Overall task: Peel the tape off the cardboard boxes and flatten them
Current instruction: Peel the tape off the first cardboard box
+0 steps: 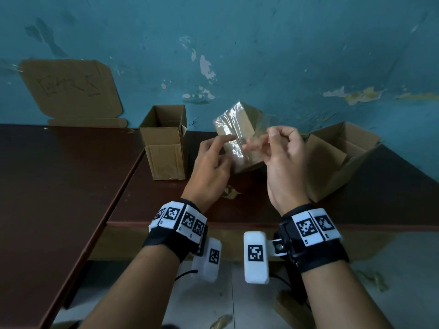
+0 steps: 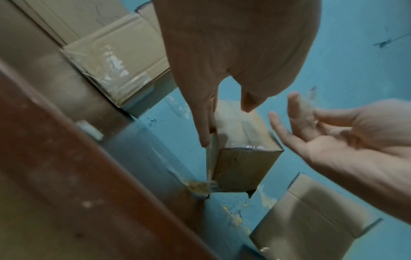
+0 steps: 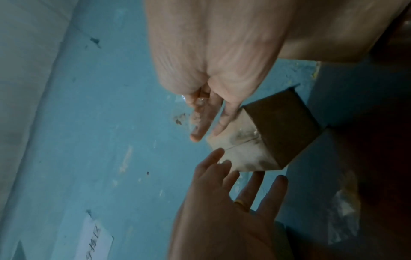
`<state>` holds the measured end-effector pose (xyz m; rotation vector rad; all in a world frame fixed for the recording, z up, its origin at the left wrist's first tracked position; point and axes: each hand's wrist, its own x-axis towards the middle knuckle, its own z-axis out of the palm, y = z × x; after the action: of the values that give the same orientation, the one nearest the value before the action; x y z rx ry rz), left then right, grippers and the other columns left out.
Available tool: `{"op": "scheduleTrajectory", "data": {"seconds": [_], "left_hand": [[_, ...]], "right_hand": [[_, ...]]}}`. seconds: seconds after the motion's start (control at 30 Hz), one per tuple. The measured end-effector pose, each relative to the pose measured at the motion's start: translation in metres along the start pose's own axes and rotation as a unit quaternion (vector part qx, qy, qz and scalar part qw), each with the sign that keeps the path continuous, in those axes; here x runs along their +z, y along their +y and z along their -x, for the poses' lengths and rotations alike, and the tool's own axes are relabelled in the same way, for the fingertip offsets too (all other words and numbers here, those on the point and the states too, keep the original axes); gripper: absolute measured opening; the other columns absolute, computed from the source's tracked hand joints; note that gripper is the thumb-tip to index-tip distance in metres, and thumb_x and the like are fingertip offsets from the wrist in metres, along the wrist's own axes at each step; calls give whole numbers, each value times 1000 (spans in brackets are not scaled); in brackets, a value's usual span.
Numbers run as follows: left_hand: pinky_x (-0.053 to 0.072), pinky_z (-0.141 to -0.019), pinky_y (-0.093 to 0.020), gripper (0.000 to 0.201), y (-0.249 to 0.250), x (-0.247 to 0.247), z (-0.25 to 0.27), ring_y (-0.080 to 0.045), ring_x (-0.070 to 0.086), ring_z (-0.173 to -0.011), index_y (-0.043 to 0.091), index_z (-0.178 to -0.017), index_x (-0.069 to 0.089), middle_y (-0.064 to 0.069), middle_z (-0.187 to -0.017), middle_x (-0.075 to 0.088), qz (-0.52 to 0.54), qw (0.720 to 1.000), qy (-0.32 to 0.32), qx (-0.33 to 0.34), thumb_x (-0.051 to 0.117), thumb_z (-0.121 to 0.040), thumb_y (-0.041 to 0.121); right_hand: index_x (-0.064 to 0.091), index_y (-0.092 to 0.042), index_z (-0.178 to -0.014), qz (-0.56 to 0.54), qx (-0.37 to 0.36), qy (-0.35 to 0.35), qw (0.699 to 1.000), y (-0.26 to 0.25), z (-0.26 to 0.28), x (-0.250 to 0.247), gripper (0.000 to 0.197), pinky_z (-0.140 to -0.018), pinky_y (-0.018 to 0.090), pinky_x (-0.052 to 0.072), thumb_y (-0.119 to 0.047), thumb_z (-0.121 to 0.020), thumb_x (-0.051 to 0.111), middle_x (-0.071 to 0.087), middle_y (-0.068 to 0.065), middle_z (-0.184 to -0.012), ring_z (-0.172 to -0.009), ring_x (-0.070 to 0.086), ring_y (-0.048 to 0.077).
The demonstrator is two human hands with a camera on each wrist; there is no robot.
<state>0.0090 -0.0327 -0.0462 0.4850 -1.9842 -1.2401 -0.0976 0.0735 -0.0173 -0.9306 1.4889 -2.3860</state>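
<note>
A small cardboard box stands tilted on the brown table near the blue wall, its near face wrapped in shiny clear tape. My left hand is beside the box's left edge with straight, spread fingers, the index fingertip at that edge. My right hand is in front of the box's right side and pinches a loose strip of clear tape between thumb and fingers. In the right wrist view the tape strip clings to the fingers, next to the box. The box shows its plain brown side in the left wrist view.
A tall open box stands left of my hands and a larger open box to the right. Flattened cardboard leans on the wall. A crumpled tape scrap lies on the table. A second table adjoins on the left.
</note>
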Motion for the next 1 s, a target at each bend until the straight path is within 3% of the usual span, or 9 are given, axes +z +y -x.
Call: {"op": "scheduleTrajectory", "data": {"seconds": [0.1,0.23,0.33,0.43,0.53,0.67,0.8,1.0], "left_hand": [[62,-96,-36,41,-3,8,1,-17,66,-120,29,-141,59,2,-146,38,-4,1000,-6,-4,52,-106,8],[62,-98,-40,46,-13,12,-2,-19,62,-128,30,-142,58,2,-146,38,-31,999,-14,-19,69,-100,15],[61,-100,-40,50,-16,10,-4,-19,59,-131,26,-144,55,-1,-148,39,-62,998,-17,-29,72,-98,18],[54,-110,-42,65,-16,9,-5,-20,53,-136,21,-152,49,-2,-153,38,-94,994,-29,-46,78,-94,28],[51,-114,-44,81,-15,9,-3,-22,52,-138,21,-158,41,-4,-154,37,-103,994,-21,-41,83,-89,26],[50,-114,-43,84,-11,8,0,-24,47,-140,35,-158,41,-5,-154,31,-132,991,-32,-3,82,-88,16],[44,-119,-50,63,-15,7,-1,-31,40,-145,36,-147,55,-4,-159,26,-197,979,-39,-19,81,-91,22],[38,-123,-48,63,-19,7,-4,-31,35,-150,38,-148,56,-3,-162,26,-214,976,-32,-30,81,-91,26]], "right_hand": [[54,-5,-114,-30,58,10,998,3,0,-3,7,-91,48,64,-7,-114,48,69,-5,-71,-70,73,19],[54,-5,-118,-62,118,8,991,5,0,-6,8,-93,51,64,-8,-114,48,64,5,-75,-73,70,23],[55,-4,-119,-82,144,-3,986,5,0,-7,9,-95,54,64,-8,-114,48,63,8,-77,-74,72,25],[56,-5,-115,-125,175,-13,976,4,1,-8,7,-95,59,63,-6,-113,49,63,10,-77,-74,73,28],[56,-5,-112,-164,196,-16,967,2,0,-8,7,-91,60,64,-4,-112,49,61,13,-78,-75,72,29],[56,-5,-114,-185,186,-12,965,1,-1,-9,6,-93,61,63,-5,-112,51,63,13,-80,-80,73,31],[56,-4,-112,-199,154,-7,968,-3,-2,-10,3,-96,56,62,-6,-111,54,66,19,-87,-97,72,41],[54,-3,-115,-180,91,-4,980,-9,-3,-12,5,-107,54,57,-7,-113,51,76,21,-91,-108,76,47]]}}
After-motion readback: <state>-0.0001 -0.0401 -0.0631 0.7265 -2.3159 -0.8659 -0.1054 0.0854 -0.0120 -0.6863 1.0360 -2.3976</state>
